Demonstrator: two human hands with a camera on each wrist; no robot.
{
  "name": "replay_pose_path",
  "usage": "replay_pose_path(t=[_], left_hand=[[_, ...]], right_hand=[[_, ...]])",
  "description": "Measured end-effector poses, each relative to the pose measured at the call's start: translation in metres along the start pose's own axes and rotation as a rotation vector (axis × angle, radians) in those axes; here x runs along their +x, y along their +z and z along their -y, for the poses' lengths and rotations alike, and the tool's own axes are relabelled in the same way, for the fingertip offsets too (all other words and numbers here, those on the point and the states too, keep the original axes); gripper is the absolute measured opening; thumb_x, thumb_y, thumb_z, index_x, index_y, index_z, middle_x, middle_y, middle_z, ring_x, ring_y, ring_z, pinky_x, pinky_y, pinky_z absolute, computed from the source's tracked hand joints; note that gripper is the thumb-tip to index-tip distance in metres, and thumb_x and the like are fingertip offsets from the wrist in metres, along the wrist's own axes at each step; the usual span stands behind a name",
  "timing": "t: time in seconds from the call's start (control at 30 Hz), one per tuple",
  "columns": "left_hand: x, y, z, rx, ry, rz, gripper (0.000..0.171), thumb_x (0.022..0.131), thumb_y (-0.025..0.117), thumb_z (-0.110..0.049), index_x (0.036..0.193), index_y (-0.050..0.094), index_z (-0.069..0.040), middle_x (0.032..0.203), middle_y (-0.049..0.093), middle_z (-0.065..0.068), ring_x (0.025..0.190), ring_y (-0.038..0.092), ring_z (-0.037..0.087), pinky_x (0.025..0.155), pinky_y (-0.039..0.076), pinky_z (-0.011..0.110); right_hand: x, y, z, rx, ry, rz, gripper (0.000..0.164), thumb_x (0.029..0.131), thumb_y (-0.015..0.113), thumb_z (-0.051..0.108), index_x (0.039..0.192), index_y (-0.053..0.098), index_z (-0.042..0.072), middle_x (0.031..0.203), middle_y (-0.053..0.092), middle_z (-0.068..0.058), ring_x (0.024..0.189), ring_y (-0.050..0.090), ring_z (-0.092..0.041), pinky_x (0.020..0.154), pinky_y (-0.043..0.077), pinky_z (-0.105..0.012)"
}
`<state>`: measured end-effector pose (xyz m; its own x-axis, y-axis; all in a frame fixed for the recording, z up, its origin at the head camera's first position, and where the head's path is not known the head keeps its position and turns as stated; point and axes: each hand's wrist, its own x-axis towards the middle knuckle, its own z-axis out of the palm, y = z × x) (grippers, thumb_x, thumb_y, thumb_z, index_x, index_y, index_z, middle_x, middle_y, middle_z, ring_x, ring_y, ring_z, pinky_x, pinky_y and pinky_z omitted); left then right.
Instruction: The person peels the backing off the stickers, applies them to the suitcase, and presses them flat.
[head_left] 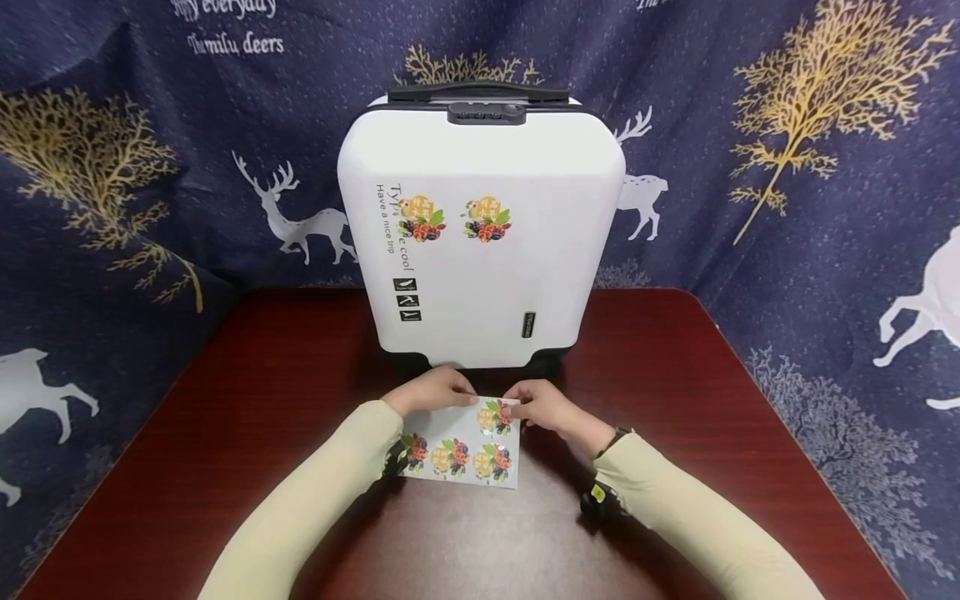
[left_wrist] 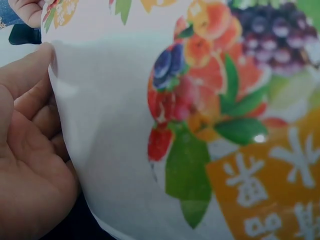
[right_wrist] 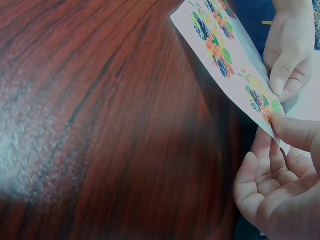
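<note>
A white sticker sheet [head_left: 461,423] printed with several fruit stickers is held up above the table in front of the suitcase. My left hand [head_left: 438,389] pinches its far edge, thumb on the printed face. At the far right corner my right hand [head_left: 543,404] pinches the sheet beside a fruit sticker [head_left: 492,418], its thumb on top and fingers underneath, as the right wrist view shows. In the left wrist view a fruit sticker [left_wrist: 200,85] fills much of the frame close by the left hand. The white suitcase [head_left: 480,275] stands upright behind, bearing two fruit stickers side by side.
The dark red wooden table [head_left: 300,350] lies under everything. Black wheels [head_left: 547,362] show beneath the suitcase, and its black handle [head_left: 480,92] is on top. A navy cloth [head_left: 285,125] with deer and gold trees hangs behind.
</note>
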<state>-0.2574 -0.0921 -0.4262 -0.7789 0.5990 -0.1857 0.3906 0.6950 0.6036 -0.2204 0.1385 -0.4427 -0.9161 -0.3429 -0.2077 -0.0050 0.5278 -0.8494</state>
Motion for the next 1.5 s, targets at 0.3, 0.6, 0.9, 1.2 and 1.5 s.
replay_pose_path(t=[0.3, 0.6, 0.9, 1.2, 1.5], left_hand=[[0.001, -0.002, 0.0, 0.001, -0.005, 0.002, 0.022, 0.099, 0.066, -0.021, 0.107, 0.079, -0.004, 0.108, 0.078, 0.009, 0.09, 0.065, 0.011, 0.083, 0.052, 0.025], [0.001, -0.003, -0.002, 0.005, 0.01, 0.021, 0.023, 0.098, 0.067, -0.02, 0.108, 0.078, -0.003, 0.107, 0.078, 0.009, 0.088, 0.062, 0.009, 0.081, 0.05, 0.023], [0.001, -0.003, -0.002, -0.001, 0.009, 0.023, 0.023, 0.098, 0.066, -0.019, 0.108, 0.078, -0.002, 0.106, 0.078, 0.01, 0.082, 0.059, 0.006, 0.078, 0.048, 0.02], [0.001, -0.005, -0.001, -0.008, 0.015, 0.037, 0.023, 0.101, 0.063, -0.018, 0.109, 0.078, -0.003, 0.104, 0.078, 0.009, 0.079, 0.056, 0.005, 0.075, 0.045, 0.018], [0.001, -0.007, 0.0, -0.022, 0.028, 0.067, 0.025, 0.101, 0.06, -0.016, 0.111, 0.076, -0.001, 0.106, 0.077, 0.011, 0.081, 0.057, 0.005, 0.077, 0.046, 0.018]], right_hand=[[0.005, -0.001, 0.002, -0.038, -0.058, 0.015, 0.037, 0.095, 0.07, 0.019, 0.122, 0.062, -0.005, 0.106, 0.072, -0.019, 0.088, 0.063, -0.016, 0.071, 0.051, -0.025], [0.009, 0.001, 0.006, -0.028, -0.091, 0.044, 0.038, 0.095, 0.068, 0.016, 0.124, 0.057, -0.006, 0.118, 0.07, -0.026, 0.105, 0.067, -0.027, 0.088, 0.055, -0.033], [0.012, 0.0, 0.009, -0.007, -0.132, 0.086, 0.033, 0.095, 0.067, 0.01, 0.121, 0.055, -0.007, 0.114, 0.069, -0.025, 0.099, 0.065, -0.02, 0.086, 0.052, -0.028], [0.015, 0.002, 0.012, -0.026, -0.187, 0.136, 0.024, 0.096, 0.068, 0.008, 0.116, 0.059, -0.003, 0.106, 0.07, -0.02, 0.084, 0.064, -0.009, 0.076, 0.053, -0.024], [0.015, 0.006, 0.015, -0.054, -0.279, 0.11, 0.019, 0.094, 0.067, 0.0, 0.112, 0.064, -0.002, 0.093, 0.068, -0.016, 0.076, 0.058, -0.006, 0.068, 0.051, -0.022]])
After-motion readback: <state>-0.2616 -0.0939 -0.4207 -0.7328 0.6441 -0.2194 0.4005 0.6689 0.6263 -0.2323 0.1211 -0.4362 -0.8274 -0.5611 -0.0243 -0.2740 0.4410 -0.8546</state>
